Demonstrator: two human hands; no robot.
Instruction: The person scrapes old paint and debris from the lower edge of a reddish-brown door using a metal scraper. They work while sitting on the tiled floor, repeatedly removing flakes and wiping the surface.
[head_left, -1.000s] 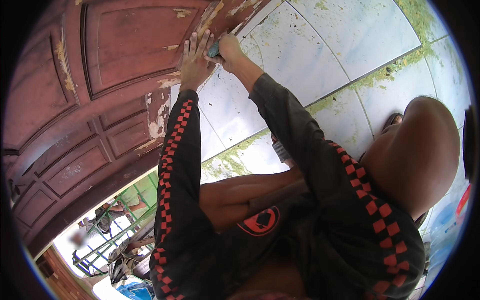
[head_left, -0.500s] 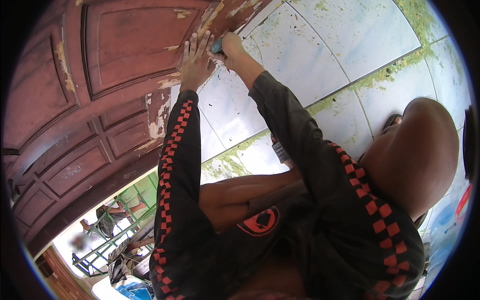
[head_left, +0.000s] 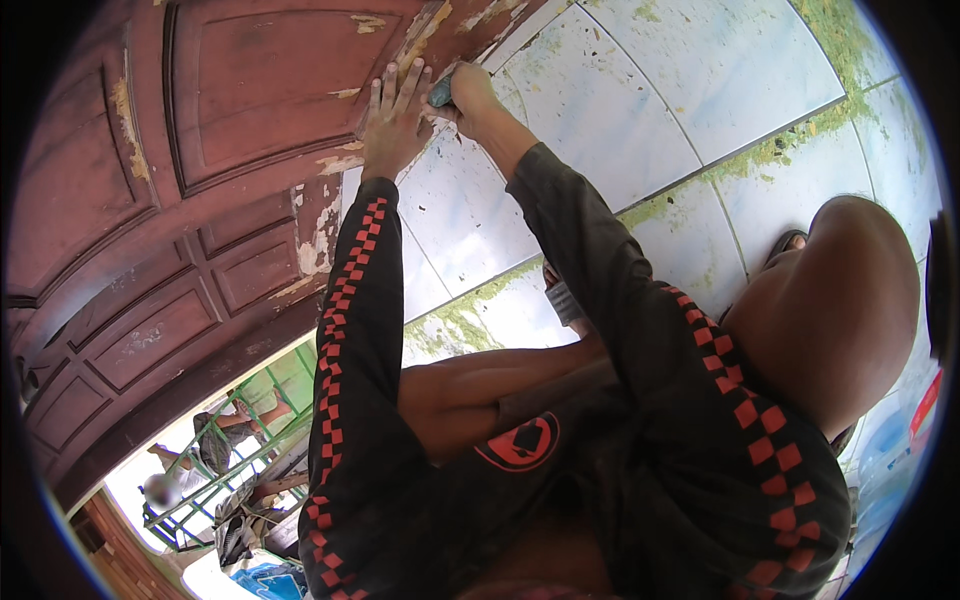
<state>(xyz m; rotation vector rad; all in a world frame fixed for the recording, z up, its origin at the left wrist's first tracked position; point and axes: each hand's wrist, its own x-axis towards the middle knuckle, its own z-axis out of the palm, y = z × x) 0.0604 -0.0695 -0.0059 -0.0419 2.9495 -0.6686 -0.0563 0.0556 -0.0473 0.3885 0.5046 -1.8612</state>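
A reddish-brown panelled door (head_left: 270, 100) fills the upper left, its paint peeled to pale patches along the lower edge. My left hand (head_left: 393, 135) lies against that peeled edge with its fingers spread. Close to its right, my right hand (head_left: 478, 100) is closed round a tool with a blue-green rounded handle (head_left: 440, 93). The handle sits near the left fingertips. The tool's working end is hidden, so its kind cannot be told. Small flakes lie around both hands.
White floor tiles (head_left: 570, 120) spread to the right, strewn with flakes and yellow-green debris (head_left: 770, 148). My bent knee (head_left: 830, 300) is at the right. Beyond the doorway, lower left, a person (head_left: 225, 435) is by a green metal frame (head_left: 190, 510). Clear bluish plastic (head_left: 890, 455) is at the right rim.
My right hand and the tool have shifted slightly to the right, away from the left fingers. My left hand has stayed almost in place on the door.
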